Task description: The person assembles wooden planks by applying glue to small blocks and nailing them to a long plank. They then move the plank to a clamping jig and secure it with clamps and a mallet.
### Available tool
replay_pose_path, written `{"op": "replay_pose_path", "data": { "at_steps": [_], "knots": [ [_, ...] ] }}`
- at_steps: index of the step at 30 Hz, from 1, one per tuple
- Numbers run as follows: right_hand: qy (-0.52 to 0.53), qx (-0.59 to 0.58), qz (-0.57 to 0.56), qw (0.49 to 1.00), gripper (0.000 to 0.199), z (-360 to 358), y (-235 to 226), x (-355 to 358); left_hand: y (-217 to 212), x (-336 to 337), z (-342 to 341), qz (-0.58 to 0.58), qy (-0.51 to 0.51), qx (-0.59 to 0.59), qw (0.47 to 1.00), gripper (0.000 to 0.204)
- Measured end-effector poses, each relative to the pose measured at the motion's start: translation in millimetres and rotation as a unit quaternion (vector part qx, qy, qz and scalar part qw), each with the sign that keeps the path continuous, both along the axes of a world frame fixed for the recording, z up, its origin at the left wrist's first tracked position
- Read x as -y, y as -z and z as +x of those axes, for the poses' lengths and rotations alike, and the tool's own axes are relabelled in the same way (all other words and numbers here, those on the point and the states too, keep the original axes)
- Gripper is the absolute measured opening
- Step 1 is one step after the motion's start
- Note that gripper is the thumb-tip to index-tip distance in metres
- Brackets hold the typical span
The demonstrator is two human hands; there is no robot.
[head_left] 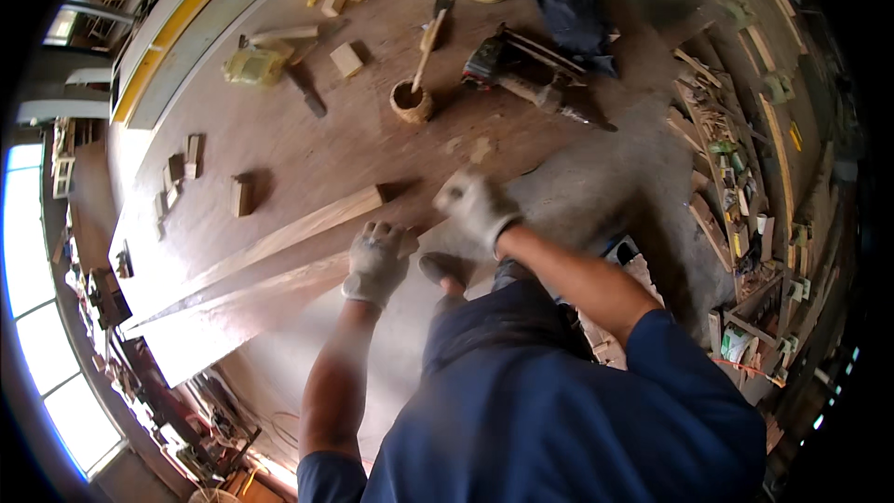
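Left hand (377, 261): curled over the near wood strip (289, 278), seemingly so it is steadied.
Right hand (473, 210): seemingly curled, blurred; whether anything is held cannot be told.
Near wood strip: laid on the table (321, 154) beside the far strip (298, 228).

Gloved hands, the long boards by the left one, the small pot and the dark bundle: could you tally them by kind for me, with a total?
Gloved hands: 2 (left hand, right hand)
Long boards: 2 (far board, near board)
Pot: 1
Dark bundle: 1
Total: 6
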State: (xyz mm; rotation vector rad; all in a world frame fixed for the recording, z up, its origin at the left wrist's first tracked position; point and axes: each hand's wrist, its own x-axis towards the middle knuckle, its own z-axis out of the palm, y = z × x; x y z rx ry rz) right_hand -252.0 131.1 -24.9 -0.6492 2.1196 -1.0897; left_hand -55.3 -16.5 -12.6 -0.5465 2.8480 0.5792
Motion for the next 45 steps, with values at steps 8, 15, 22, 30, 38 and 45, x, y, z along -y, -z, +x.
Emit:
{"op": "replay_pose_path", "data": {
  "at_steps": [8, 15, 22, 30, 38, 45],
  "knots": [
    [-0.042, -0.425, 0.212, 0.879, 0.072, -186, 23, -3, 7, 1, 4, -0.021, 0.014, -0.045, 0.999, 0.040],
    [-0.092, -0.392, 0.307, 0.862, 0.069, -213, 41, 15, 8, 3, 6, -0.014, 0.019, -0.078, 0.997, 0.043],
    [-0.136, -0.308, 0.176, 0.925, 0.053, -183, -34, -19, 9, 4, 6, -0.007, 0.020, -0.055, 0.998, 0.044],
    [-0.174, -0.009, -0.032, 0.984, 0.038, -82, -54, -81, 10, -1, 4, -0.017, 0.014, -0.047, 0.999, 0.040],
    [-0.299, -0.024, 0.087, 0.950, 0.039, -30, -28, -74, 13, 1, 5, -0.011, 0.008, -0.073, 0.997, 0.037],
    [-0.365, -0.131, 0.041, 0.921, 0.037, -24, -15, -71, 11, -1, 5, -0.007, -0.007, -0.073, 0.997, 0.038]
  ]
}}
